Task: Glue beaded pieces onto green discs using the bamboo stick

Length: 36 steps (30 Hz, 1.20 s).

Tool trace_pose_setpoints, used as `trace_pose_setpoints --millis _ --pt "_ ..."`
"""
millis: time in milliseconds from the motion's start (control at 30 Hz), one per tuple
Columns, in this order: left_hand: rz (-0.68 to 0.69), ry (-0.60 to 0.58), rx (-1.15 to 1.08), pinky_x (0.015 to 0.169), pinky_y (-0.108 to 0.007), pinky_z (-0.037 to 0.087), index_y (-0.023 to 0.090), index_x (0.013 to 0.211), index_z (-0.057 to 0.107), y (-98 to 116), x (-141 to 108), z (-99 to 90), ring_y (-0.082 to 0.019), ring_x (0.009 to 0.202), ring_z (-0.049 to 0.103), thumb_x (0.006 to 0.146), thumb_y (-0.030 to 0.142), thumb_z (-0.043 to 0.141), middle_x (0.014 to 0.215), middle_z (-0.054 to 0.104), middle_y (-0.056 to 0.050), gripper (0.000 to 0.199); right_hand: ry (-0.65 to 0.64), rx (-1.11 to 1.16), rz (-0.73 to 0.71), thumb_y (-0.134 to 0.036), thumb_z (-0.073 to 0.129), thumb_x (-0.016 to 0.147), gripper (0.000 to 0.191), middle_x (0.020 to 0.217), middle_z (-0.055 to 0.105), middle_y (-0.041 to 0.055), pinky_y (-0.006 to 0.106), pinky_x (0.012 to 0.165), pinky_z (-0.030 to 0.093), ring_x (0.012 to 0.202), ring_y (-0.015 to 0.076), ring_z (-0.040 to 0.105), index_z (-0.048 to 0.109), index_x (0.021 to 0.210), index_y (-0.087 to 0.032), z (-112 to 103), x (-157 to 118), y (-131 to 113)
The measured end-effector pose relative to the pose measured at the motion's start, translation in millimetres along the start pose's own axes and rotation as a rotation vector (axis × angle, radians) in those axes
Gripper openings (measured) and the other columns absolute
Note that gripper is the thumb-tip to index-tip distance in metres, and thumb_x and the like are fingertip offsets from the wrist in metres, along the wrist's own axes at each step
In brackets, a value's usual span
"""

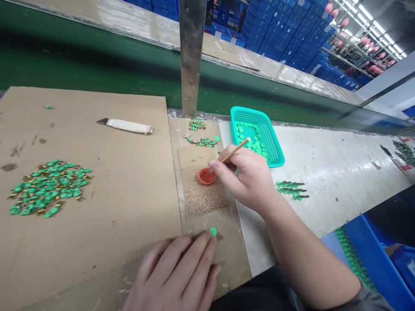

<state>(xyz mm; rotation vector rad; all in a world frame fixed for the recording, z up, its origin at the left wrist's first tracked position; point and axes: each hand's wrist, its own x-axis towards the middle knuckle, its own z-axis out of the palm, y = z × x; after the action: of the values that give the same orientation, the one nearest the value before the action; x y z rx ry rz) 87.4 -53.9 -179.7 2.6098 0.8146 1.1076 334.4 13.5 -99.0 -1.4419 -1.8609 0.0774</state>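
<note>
My right hand (248, 177) pinches a thin wooden stick (236, 150), whose lower tip is in a small red dish (206, 176). Palm down near the front edge, my left hand (181, 272) has its fingertips at a round green disc (213, 232), fingers lying together and flat. Tiny beads (204, 201) are scattered just below the red dish. Small green and brown pieces (203, 142) lie behind the dish. A teal basket (275, 149) with green discs stands beyond my right hand.
Cardboard (129, 172) at left bears a pile of green pieces (48, 188) and a white-wrapped knife (129, 126). More green pieces (292, 190) lie right of my wrist. A metal post (191, 56) rises behind. A blue bin (372, 250) is at lower right.
</note>
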Motion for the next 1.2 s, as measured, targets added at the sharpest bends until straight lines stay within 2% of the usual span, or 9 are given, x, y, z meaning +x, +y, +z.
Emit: trace_pose_setpoints --millis 200,433,633,800,933,1067,1200 --pt "-0.008 -0.034 -0.007 0.102 -0.046 0.047 0.023 0.135 0.083 0 -3 1.0 -0.025 0.107 0.075 0.115 0.026 0.065 0.126 0.091 -0.002 0.027 0.009 -0.008 -0.022 -0.029 0.070 0.117 0.041 0.078 0.068 -0.0004 0.032 0.070 0.051 0.067 0.0151 0.059 0.063 0.077 -0.024 -1 1 -1" --pt "0.085 -0.098 0.029 0.099 -0.044 0.049 0.020 0.134 0.082 -3 7 -10.6 -0.025 0.107 0.074 0.115 0.025 0.064 0.126 0.091 -0.003 0.026 0.031 -0.001 -0.030 -0.028 0.071 0.116 0.040 0.078 0.068 -0.0009 0.032 0.070 0.052 0.066 0.0149 0.058 0.062 0.077 -0.025 -1 0 -2" --pt "0.090 -0.109 0.030 0.102 -0.046 0.049 0.018 0.134 0.083 -4 11 -16.6 -0.026 0.111 0.075 0.117 0.027 0.062 0.131 0.090 -0.003 0.028 0.094 0.028 -0.017 -0.026 0.073 0.114 0.041 0.075 0.067 -0.0017 0.032 0.066 0.050 0.067 0.0147 0.060 0.058 0.076 -0.026 -9 -1 -7" --pt "0.112 -0.135 0.025 0.101 -0.045 0.048 0.019 0.136 0.083 -3 12 -17.8 -0.026 0.108 0.074 0.117 0.027 0.062 0.128 0.089 -0.005 0.030 0.186 0.087 0.094 -0.027 0.071 0.116 0.025 0.083 0.073 -0.0011 0.033 0.068 0.057 0.070 0.0163 0.068 0.067 0.092 -0.028 -22 -32 -25" --pt "0.106 -0.150 0.043 0.102 -0.048 0.048 0.019 0.138 0.083 -2 10 -17.2 -0.028 0.108 0.072 0.117 0.028 0.059 0.128 0.088 -0.007 0.033 0.115 0.046 0.076 -0.028 0.068 0.117 0.022 0.083 0.074 -0.0007 0.033 0.069 0.058 0.073 0.0174 0.071 0.066 0.096 -0.028 -12 -59 -25" --pt "0.101 -0.162 0.043 0.105 -0.048 0.048 0.018 0.138 0.083 0 9 -17.1 -0.029 0.115 0.072 0.119 0.029 0.057 0.131 0.088 -0.007 0.034 0.129 0.084 0.074 -0.026 0.066 0.117 0.022 0.082 0.073 -0.0008 0.034 0.070 0.058 0.072 0.0176 0.073 0.065 0.095 -0.028 -1 -66 -20" --pt "0.094 -0.154 0.029 0.106 -0.049 0.047 0.016 0.137 0.083 2 11 -17.4 -0.029 0.116 0.071 0.119 0.028 0.057 0.128 0.088 -0.007 0.033 0.129 0.166 0.120 -0.025 0.068 0.117 0.017 0.083 0.073 -0.0013 0.035 0.071 0.058 0.075 0.0180 0.074 0.066 0.101 -0.029 -4 -74 -27"
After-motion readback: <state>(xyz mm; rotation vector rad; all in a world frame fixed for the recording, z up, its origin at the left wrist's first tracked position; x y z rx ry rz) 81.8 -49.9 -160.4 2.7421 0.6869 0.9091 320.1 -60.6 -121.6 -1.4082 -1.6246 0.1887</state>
